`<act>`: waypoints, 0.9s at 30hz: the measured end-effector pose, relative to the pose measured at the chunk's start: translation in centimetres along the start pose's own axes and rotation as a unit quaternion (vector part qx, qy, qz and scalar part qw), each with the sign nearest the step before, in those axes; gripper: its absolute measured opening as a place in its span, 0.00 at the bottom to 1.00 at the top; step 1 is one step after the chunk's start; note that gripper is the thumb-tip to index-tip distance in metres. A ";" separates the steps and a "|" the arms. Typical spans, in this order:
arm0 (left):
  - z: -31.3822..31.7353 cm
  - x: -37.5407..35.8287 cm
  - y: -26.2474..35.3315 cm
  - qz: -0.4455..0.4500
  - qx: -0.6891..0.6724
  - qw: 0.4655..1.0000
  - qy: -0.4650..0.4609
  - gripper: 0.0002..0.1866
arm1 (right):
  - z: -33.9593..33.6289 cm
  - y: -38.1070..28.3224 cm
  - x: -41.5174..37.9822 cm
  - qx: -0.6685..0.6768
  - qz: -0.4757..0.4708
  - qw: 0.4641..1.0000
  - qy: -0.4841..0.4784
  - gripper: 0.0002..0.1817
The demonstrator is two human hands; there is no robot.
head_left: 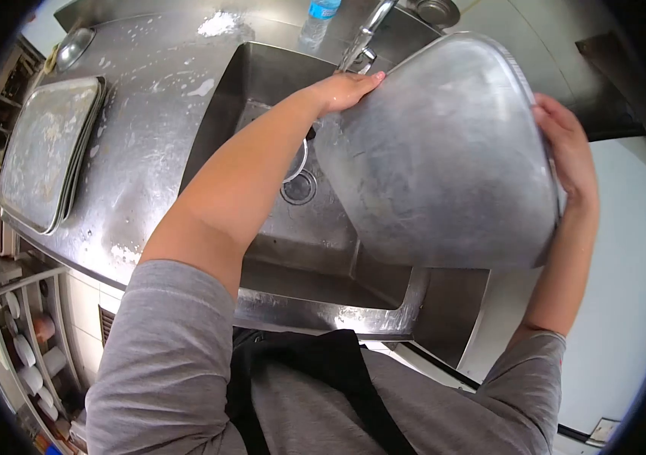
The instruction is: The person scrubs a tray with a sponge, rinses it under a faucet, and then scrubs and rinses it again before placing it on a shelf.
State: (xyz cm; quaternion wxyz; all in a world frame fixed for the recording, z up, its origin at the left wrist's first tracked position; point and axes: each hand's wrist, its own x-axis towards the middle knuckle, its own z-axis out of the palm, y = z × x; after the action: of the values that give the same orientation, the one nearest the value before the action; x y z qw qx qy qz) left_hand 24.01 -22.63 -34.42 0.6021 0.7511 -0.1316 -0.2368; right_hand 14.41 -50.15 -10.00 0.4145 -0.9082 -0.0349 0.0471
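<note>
L grip (338, 92) holds tray (444, 159) by edge nr tap (366, 36); R grip (569, 148) holds opp. edge. Tray's tilted, partly over sink (304, 235), partly past its R side. Best: keep both edges firm, as metal's prob. slick, & angle it so drips hit sink.

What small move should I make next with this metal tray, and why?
I'd probably ease the metal tray left, farther over the sink: in this view its right side reaches past the basin, so any drips there might miss. Your left hand is at its edge near the faucet, and your right hand grips the opposite edge.
</note>
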 end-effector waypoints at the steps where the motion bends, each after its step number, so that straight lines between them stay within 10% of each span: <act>1: 0.1 0.0 -0.8 -0.008 0.035 0.999 0.026 0.41 | -1.1 -0.8 -0.4 -0.004 0.004 1.000 0.017 0.14; 17: 1.5 -9.3 -9.6 -0.132 -0.428 0.891 0.069 0.35 | -2.9 10.7 -5.2 0.176 0.073 0.943 0.273 0.18; 22: -1.7 -13.4 -11.6 -0.035 -0.433 0.898 0.070 0.43 | 4.1 17.2 -5.5 0.064 0.054 0.933 0.351 0.21; 27: -4.2 -16.9 -9.7 0.017 -0.161 0.976 0.145 0.54 | 9.0 20.0 -4.5 0.070 0.024 0.921 0.383 0.22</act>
State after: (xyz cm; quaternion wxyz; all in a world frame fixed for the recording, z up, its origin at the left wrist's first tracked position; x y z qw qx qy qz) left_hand 10.85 -8.61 -39.80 0.7316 0.6685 -0.0158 -0.1327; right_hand 9.44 -56.95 -30.80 0.4577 -0.8258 0.1521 -0.2923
